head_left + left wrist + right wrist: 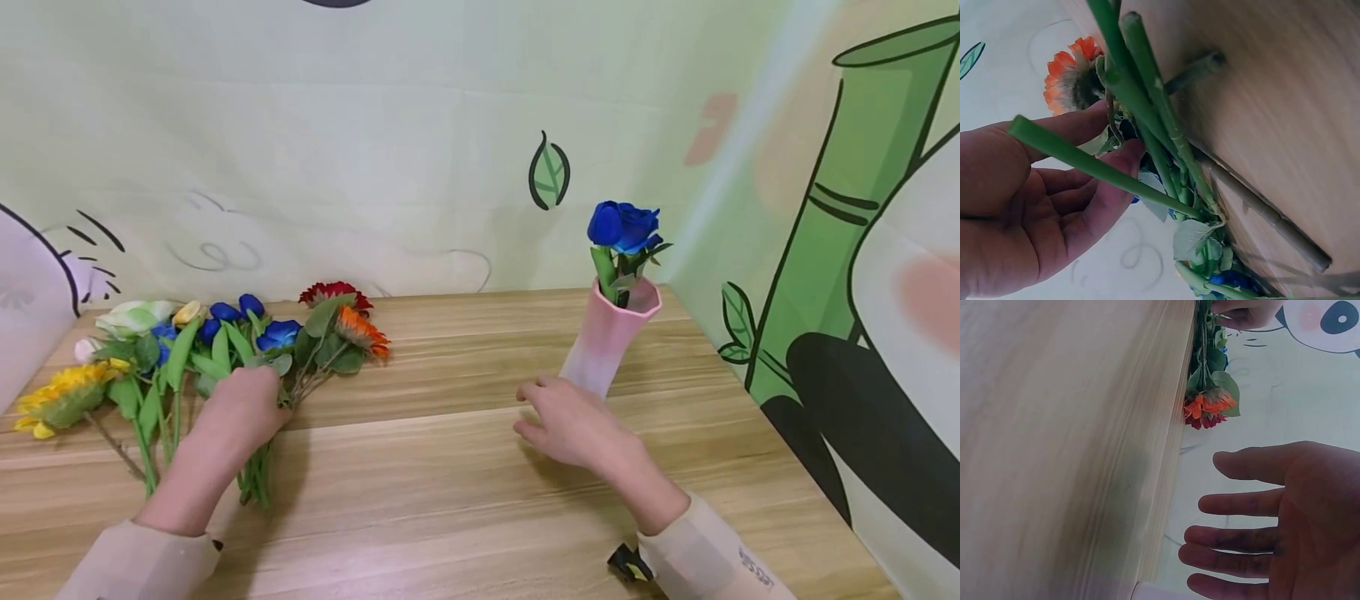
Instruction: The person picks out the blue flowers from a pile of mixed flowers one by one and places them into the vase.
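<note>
My left hand (243,408) is among the artificial flowers lying on the left of the table. In the left wrist view, its thumb and forefinger pinch a thin brownish flower stem beside an orange flower (1072,75); which bloom the stem belongs to is hard to tell. Thick green stems (1154,81) cross in front of that hand. My right hand (573,421) has its fingers spread and holds nothing, just in front of a pink and white vase (611,333). Blue flowers (626,227) stand in the vase, leaning right.
Yellow sunflower (63,400), white bloom (135,317), blue rose (279,335) and dark red flower (335,293) lie in the heap at left. Behind the wooden table (420,483) hangs a printed cloth (390,167). A small black object (630,564) is by the right cuff.
</note>
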Available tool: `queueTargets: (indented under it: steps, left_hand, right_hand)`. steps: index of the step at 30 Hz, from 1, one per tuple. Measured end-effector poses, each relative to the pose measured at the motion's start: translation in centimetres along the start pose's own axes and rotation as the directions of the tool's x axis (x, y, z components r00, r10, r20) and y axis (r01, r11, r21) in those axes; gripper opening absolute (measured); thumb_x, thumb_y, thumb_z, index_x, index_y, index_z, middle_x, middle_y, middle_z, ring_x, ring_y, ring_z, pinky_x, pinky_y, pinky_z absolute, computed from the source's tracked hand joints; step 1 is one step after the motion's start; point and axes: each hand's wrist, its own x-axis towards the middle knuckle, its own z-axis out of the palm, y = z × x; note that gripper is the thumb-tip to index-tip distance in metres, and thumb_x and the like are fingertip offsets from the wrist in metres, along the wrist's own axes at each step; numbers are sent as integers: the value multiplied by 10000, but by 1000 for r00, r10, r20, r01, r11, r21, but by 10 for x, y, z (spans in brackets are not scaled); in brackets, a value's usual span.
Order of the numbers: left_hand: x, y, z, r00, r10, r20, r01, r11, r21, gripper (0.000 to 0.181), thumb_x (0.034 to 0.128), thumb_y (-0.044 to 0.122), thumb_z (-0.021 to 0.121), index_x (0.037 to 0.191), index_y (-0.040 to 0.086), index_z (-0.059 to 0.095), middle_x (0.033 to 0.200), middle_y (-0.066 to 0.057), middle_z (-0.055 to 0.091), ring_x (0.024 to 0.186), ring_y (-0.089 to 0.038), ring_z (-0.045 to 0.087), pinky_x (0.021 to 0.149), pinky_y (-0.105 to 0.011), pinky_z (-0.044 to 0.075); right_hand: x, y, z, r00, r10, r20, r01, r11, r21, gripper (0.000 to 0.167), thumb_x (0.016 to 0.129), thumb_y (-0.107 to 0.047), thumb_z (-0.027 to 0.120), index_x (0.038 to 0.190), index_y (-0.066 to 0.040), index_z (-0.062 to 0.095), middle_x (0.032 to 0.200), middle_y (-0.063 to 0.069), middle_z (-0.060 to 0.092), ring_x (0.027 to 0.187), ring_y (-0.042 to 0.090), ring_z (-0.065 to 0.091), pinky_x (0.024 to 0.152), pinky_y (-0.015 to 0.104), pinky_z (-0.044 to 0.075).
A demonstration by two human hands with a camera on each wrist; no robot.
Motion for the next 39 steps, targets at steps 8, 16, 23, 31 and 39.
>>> queueTargets:
  steps: [8, 16, 23, 31, 39]
  left_hand:
    - [2, -1, -1, 1000, -5, 29, 5, 1000, 2, 206, 891, 69, 758, 847, -83, 626, 710, -132, 603, 607, -276, 600, 540, -400, 516]
    - [1, 0, -3, 997, -29, 75, 31, 999, -26, 204, 883, -64, 619, 741, 27, 504, 628, -56, 414, 561, -221, 480, 506, -317, 425]
    - [-2, 0, -5, 998, -22, 62, 24, 999, -42, 313, 864, -89, 562, 687, 100, 386, 638, -14, 290, 565, -193, 381, 504, -310, 371]
    - [-5, 3, -8, 1000, -8, 1, 8, 995, -98, 378, 820, -113, 536, 670, 154, 314, 651, 10, 220, 552, -157, 279, 488, -289, 297]
    - [-6, 6, -9, 990, 18, -138, -36, 991, -131, 355, 833, -96, 546, 698, 136, 314, 663, 7, 211, 574, -170, 254, 505, -319, 260]
  right_hand:
    - [0, 0, 0, 1000, 1, -2, -1, 1000, 3, 343, 948, -274, 755, 1179, -29, 692, 1130, 123, 685, 1013, 299, 669, 855, 452, 552]
    - [-1, 1, -2, 1000, 11, 8, -11, 1000, 0, 358, 954, -283, 748, 1202, -31, 693, 1143, 117, 689, 1021, 285, 669, 864, 439, 553]
    - [-1, 1, -4, 1000, 18, 22, -18, 1000, 11, 364, 960, -281, 739, 1216, -27, 688, 1165, 126, 688, 1032, 291, 671, 877, 444, 553]
    - [-1, 1, -3, 1000, 22, 21, -22, 1000, 16, 358, 961, -279, 739, 1212, -30, 687, 1167, 124, 685, 1028, 294, 672, 876, 443, 551]
    - [-2, 1, -3, 999, 28, 30, -29, 999, 27, 357, 965, -271, 736, 1220, -27, 684, 1176, 126, 682, 1025, 286, 671, 873, 436, 553]
